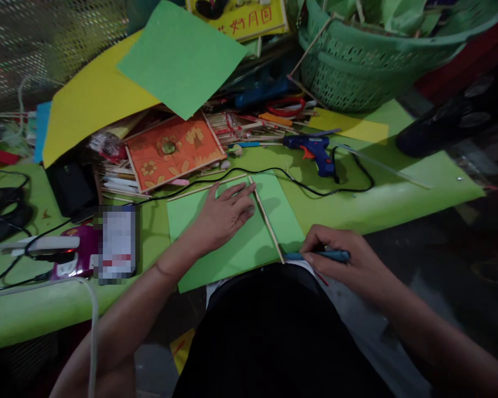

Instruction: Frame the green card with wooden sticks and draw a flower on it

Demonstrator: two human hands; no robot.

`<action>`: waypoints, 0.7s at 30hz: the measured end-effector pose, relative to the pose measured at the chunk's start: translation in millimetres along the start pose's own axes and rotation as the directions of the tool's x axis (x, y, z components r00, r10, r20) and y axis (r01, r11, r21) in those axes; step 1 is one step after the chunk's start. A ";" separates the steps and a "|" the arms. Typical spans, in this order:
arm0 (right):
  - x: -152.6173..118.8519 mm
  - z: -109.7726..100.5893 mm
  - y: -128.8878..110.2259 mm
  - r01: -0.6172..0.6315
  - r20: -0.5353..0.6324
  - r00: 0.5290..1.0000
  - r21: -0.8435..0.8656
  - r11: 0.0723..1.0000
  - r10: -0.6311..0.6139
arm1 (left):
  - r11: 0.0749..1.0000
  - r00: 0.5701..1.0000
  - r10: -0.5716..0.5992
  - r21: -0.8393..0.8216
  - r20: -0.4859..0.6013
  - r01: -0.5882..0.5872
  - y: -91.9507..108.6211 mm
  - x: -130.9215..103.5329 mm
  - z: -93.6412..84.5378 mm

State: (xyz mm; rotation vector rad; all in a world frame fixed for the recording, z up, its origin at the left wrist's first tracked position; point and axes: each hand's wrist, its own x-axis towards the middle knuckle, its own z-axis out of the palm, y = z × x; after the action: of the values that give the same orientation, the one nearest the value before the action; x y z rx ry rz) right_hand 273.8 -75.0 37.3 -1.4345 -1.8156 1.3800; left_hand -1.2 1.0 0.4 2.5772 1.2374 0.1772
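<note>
A sheet of light green paper (232, 243) lies at the front edge of the table. My left hand (226, 213) rests on it with fingers spread, the fingertips touching the upper end of a thin wooden stick (268, 221). That stick slants down the sheet to its near edge. Another thin stick (207, 188) lies along the sheet's far edge. Just right of the paper, my right hand (336, 249) is closed around a teal pen (332, 255), its tip close to the stick's lower end.
Behind the paper runs a black cord (249, 170) to a blue glue gun (315, 152). An orange framed picture (176, 149) leans on piled sticks. A green basket (357, 69) stands at back right. Left are a phone (117, 243) and a purple power strip (81, 249).
</note>
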 end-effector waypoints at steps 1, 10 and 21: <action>-0.2 -0.2 -0.1 -0.004 0.000 1.000 -0.002 1.000 0.004 | 1.000 1.000 0.000 0.001 0.001 0.000 0.3 0.1 -0.4; -1.4 -8.1 -10.5 -0.002 -0.004 1.000 -0.026 1.000 0.002 | 1.000 1.000 0.007 -0.001 0.001 -0.007 1.7 -0.6 -2.0; 36.3 -11.9 -19.4 0.181 -0.317 0.941 0.179 0.967 -0.118 | 1.000 0.979 0.026 -0.004 -0.202 -0.028 -0.6 -5.2 -6.3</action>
State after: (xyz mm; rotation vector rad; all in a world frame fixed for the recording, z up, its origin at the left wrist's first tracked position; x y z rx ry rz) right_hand 261.4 -36.4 51.0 -1.2906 -1.5051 1.1592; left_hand -6.3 -1.5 6.3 2.6238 1.2663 0.4586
